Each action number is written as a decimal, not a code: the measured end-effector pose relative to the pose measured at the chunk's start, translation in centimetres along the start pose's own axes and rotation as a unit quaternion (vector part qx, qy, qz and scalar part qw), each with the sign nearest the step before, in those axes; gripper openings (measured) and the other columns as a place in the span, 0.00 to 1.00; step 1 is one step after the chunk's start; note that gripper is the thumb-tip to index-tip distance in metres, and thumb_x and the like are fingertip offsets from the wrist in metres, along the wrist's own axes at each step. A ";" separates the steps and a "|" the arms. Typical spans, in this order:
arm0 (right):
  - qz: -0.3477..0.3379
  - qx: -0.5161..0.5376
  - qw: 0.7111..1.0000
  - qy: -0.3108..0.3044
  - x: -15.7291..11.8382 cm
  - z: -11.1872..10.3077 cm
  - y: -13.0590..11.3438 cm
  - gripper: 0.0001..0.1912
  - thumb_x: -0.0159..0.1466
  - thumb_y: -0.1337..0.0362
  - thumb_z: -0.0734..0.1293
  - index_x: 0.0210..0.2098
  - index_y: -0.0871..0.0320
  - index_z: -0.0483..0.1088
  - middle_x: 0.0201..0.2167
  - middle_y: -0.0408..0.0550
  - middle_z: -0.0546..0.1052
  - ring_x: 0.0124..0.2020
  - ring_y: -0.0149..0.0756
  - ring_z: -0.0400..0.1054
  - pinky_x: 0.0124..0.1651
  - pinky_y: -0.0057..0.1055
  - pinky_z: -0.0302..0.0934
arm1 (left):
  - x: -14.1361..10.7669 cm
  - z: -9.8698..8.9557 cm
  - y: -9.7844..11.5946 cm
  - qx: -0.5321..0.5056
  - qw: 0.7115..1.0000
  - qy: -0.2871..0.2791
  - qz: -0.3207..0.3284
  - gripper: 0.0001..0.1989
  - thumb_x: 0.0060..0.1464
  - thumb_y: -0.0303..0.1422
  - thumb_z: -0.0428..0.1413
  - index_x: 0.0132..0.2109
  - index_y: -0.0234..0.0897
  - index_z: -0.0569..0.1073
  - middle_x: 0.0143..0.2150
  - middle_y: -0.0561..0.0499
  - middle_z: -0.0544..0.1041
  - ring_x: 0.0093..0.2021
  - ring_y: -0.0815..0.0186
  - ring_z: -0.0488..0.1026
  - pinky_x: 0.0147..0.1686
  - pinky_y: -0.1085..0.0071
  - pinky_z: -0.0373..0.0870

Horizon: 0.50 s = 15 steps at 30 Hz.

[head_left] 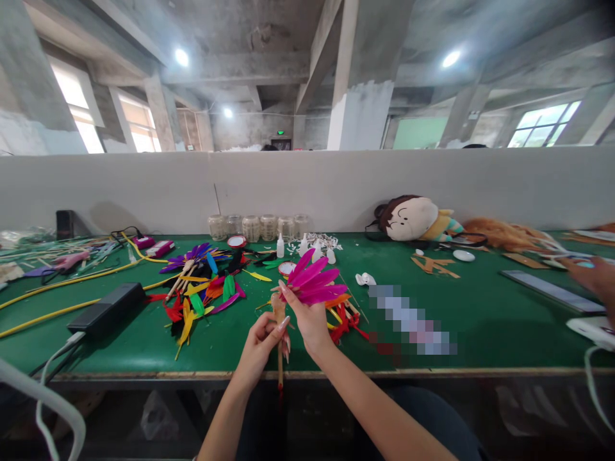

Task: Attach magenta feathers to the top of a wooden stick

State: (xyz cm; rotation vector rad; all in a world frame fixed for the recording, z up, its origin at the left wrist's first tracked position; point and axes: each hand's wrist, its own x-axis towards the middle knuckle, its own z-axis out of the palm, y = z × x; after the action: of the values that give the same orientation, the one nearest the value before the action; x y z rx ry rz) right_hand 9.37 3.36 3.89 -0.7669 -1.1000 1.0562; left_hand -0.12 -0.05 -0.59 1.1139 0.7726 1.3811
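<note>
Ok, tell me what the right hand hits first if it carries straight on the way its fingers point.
The right hand would meet the magenta feathers first: its fingertips seem already at their base on the wooden stick, though depth is hard to judge from this view.

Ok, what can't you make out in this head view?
Head view:
Magenta feather bases on the stick: behind the right hand.
Patch on the green bench: pixelated, contents unreadable.
Hand at right edge: cut off by frame.
Jars at back: contents too small.
</note>
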 end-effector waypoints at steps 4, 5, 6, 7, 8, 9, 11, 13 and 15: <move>-0.019 -0.008 1.000 0.005 0.0 0.0 -0.1 0.12 0.49 0.60 0.70 0.32 0.60 0.73 0.31 0.46 0.78 0.36 0.39 0.71 0.45 0.37 0.64 | -0.1 0.0 0.2 0.002 1.000 -0.007 0.001 0.16 0.43 0.42 0.59 0.31 0.34 0.66 0.19 0.58 0.70 0.16 0.74 0.65 0.17 0.77 0.64; -0.025 -0.012 1.000 0.009 0.0 0.0 -0.1 0.12 0.49 0.61 0.70 0.32 0.60 0.73 0.31 0.46 0.78 0.36 0.38 0.71 0.45 0.37 0.63 | -0.1 0.0 0.2 0.004 1.000 -0.006 0.002 0.16 0.43 0.42 0.59 0.31 0.34 0.66 0.19 0.58 0.70 0.16 0.74 0.65 0.17 0.77 0.64; -0.030 -0.016 0.999 0.012 0.0 0.0 -0.1 0.12 0.49 0.61 0.70 0.32 0.60 0.73 0.31 0.46 0.78 0.36 0.38 0.71 0.45 0.37 0.63 | -0.1 0.0 0.2 0.006 1.000 -0.005 0.003 0.16 0.43 0.42 0.59 0.31 0.34 0.66 0.19 0.58 0.70 0.16 0.74 0.65 0.17 0.78 0.64; -0.032 -0.019 0.999 0.014 0.0 0.0 -0.1 0.12 0.49 0.61 0.70 0.32 0.60 0.73 0.31 0.46 0.78 0.36 0.38 0.71 0.45 0.37 0.63 | -0.1 0.0 0.2 0.007 1.000 -0.005 0.004 0.15 0.44 0.42 0.59 0.31 0.34 0.66 0.19 0.58 0.70 0.16 0.74 0.65 0.17 0.78 0.64; -0.033 -0.021 0.999 0.015 0.0 -0.1 0.0 0.12 0.49 0.61 0.70 0.32 0.60 0.73 0.31 0.46 0.78 0.36 0.38 0.71 0.45 0.38 0.63 | -0.1 0.0 0.2 0.006 1.000 -0.007 0.005 0.15 0.44 0.42 0.59 0.32 0.34 0.66 0.19 0.57 0.70 0.16 0.74 0.65 0.17 0.78 0.64; -0.033 -0.023 0.999 0.013 0.0 -0.1 0.0 0.13 0.49 0.61 0.70 0.33 0.60 0.73 0.31 0.46 0.78 0.36 0.38 0.71 0.45 0.38 0.63 | -0.1 0.0 0.2 0.005 1.000 -0.009 0.005 0.15 0.44 0.41 0.58 0.32 0.34 0.66 0.19 0.57 0.70 0.16 0.74 0.66 0.18 0.78 0.64; -0.032 -0.027 0.999 0.012 0.1 -0.1 0.0 0.13 0.49 0.60 0.69 0.33 0.60 0.74 0.32 0.47 0.78 0.37 0.39 0.71 0.46 0.38 0.62 | -0.1 -0.1 0.1 0.003 1.000 -0.011 0.006 0.15 0.44 0.41 0.58 0.32 0.34 0.66 0.19 0.57 0.70 0.17 0.74 0.66 0.18 0.78 0.64; -0.033 -0.032 0.999 0.011 0.1 -0.2 0.1 0.14 0.49 0.59 0.70 0.33 0.60 0.74 0.32 0.47 0.78 0.38 0.39 0.71 0.46 0.38 0.62 | 0.0 -0.2 0.1 0.002 1.000 -0.014 0.006 0.15 0.44 0.41 0.58 0.32 0.33 0.66 0.20 0.57 0.70 0.17 0.74 0.66 0.18 0.77 0.64; -0.036 -0.036 0.999 0.011 0.1 -0.2 0.1 0.14 0.49 0.59 0.70 0.33 0.60 0.74 0.32 0.47 0.78 0.39 0.40 0.71 0.47 0.38 0.62 | 0.0 -0.2 0.0 0.004 1.000 -0.012 0.008 0.15 0.44 0.41 0.59 0.32 0.34 0.66 0.20 0.57 0.70 0.16 0.74 0.65 0.18 0.77 0.64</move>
State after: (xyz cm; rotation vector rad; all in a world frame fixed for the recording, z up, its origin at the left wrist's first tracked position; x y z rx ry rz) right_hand 9.52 3.49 3.76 -0.7895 -1.1431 0.9500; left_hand -0.35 -0.02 -0.63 1.1420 0.7551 1.3766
